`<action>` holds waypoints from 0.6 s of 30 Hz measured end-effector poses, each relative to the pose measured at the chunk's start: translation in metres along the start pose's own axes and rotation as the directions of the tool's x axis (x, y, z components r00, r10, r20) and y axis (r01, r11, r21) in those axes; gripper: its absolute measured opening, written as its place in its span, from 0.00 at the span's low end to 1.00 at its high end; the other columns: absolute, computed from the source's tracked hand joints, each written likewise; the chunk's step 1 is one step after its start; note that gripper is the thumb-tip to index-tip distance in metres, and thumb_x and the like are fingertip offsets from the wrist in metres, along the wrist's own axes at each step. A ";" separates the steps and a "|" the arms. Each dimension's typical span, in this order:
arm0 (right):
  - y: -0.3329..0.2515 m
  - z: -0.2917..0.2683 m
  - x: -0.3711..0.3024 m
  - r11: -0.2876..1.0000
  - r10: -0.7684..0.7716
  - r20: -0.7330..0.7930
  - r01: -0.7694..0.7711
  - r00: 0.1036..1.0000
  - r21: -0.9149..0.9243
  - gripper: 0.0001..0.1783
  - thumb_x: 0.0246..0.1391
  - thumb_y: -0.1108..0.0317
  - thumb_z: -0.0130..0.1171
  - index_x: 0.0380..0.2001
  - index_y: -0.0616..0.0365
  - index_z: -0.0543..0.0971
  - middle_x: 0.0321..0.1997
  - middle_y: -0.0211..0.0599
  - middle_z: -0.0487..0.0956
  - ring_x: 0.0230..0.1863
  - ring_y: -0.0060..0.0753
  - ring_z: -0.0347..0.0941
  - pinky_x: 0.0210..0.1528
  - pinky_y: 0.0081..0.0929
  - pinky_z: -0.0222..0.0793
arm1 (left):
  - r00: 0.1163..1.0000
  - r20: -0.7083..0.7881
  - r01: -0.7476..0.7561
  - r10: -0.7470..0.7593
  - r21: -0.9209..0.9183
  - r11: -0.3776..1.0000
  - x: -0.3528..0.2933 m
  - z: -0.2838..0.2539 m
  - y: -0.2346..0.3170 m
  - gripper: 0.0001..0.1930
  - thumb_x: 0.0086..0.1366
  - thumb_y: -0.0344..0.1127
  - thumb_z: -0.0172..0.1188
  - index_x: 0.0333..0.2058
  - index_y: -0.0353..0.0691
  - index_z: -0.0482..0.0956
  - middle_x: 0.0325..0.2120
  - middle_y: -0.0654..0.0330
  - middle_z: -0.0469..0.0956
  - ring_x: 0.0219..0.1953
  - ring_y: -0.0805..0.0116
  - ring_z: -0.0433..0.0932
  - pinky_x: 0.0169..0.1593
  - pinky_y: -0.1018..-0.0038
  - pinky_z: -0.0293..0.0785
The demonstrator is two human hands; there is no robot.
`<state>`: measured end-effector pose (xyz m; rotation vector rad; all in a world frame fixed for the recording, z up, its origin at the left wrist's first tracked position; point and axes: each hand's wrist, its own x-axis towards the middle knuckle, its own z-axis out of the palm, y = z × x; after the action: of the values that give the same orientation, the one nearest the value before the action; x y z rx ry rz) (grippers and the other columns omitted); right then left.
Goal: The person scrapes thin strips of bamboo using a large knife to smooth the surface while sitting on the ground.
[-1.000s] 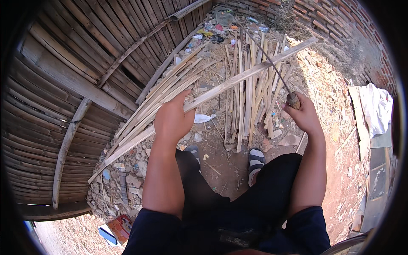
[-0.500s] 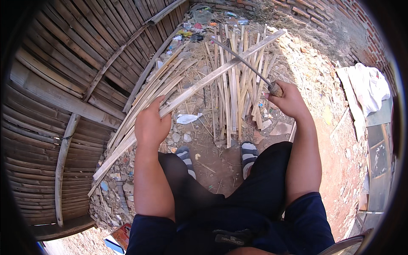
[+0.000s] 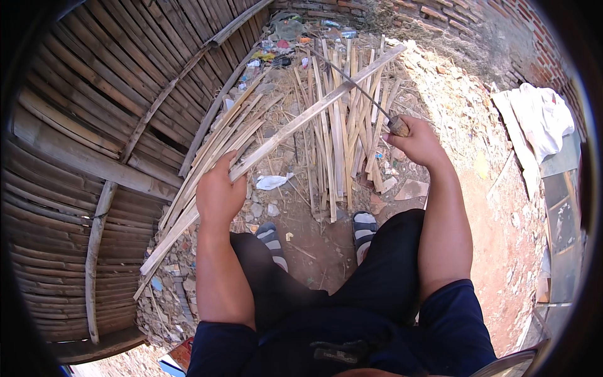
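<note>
My left hand [image 3: 221, 191] is closed around the near end of a long flat wooden strip [image 3: 295, 124], which slants up and away to the right. My right hand [image 3: 419, 143] grips the short wooden handle of a long-bladed knife [image 3: 364, 94]. Its thin dark blade, seen nearly edge-on, points away to the left and crosses over the strip near its far part; whether the two touch I cannot tell. Beneath them, a pile of loose wooden strips [image 3: 340, 151] lies on the ground between my hands and the far wall.
More strips [image 3: 171, 237] lie along the woven bamboo wall [image 3: 56, 163] at left. Litter [image 3: 282, 44] gathers at the far end, before a brick wall [image 3: 440, 14]. White cloth [image 3: 534, 125] drapes over boards at right. My sandalled feet [image 3: 364, 231] stand on rubble-strewn dirt.
The view has shifted slightly. My right hand and the knife appear a little further left and higher, with the blade still crossing the strip. Both grips are unchanged.
</note>
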<state>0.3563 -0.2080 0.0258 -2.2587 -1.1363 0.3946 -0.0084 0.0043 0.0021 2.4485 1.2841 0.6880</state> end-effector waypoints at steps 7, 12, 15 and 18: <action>-0.063 0.034 -0.027 0.937 -0.272 0.244 0.314 0.931 -0.155 0.21 0.53 0.55 0.75 0.40 0.59 0.83 0.33 0.56 0.83 0.39 0.62 0.81 0.43 0.48 0.76 | 0.999 0.048 0.001 0.000 -0.025 1.000 0.000 0.012 0.006 0.25 0.59 0.37 0.70 0.57 0.43 0.84 0.30 0.45 0.85 0.35 0.43 0.85 0.41 0.56 0.79; -0.025 0.019 -0.010 0.974 -0.216 0.106 0.222 0.971 -0.048 0.20 0.56 0.53 0.73 0.43 0.58 0.85 0.34 0.52 0.84 0.40 0.58 0.83 0.46 0.50 0.77 | 0.999 0.045 0.005 -0.001 -0.085 0.996 -0.002 -0.001 0.007 0.25 0.60 0.38 0.70 0.57 0.43 0.85 0.31 0.45 0.85 0.36 0.44 0.86 0.42 0.57 0.79; -0.018 -0.001 -0.007 0.999 0.036 -0.013 -0.036 0.999 0.026 0.21 0.56 0.53 0.73 0.44 0.59 0.85 0.36 0.54 0.85 0.43 0.58 0.83 0.48 0.49 0.76 | 0.999 0.029 0.037 -0.036 -0.041 0.998 -0.002 -0.006 0.003 0.25 0.60 0.38 0.69 0.58 0.44 0.84 0.31 0.44 0.86 0.36 0.43 0.86 0.43 0.56 0.80; -0.014 0.009 -0.009 0.995 -0.069 -0.006 0.069 0.998 -0.072 0.21 0.55 0.53 0.73 0.43 0.58 0.85 0.37 0.54 0.85 0.42 0.59 0.83 0.47 0.49 0.77 | 0.999 0.038 0.025 -0.023 -0.049 0.999 0.000 -0.003 0.003 0.26 0.60 0.38 0.68 0.59 0.45 0.83 0.31 0.44 0.86 0.37 0.42 0.86 0.43 0.53 0.80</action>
<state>0.3380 -0.2054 0.0272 -2.2734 -1.2392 0.3215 -0.0082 0.0027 0.0063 2.3916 1.2657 0.6569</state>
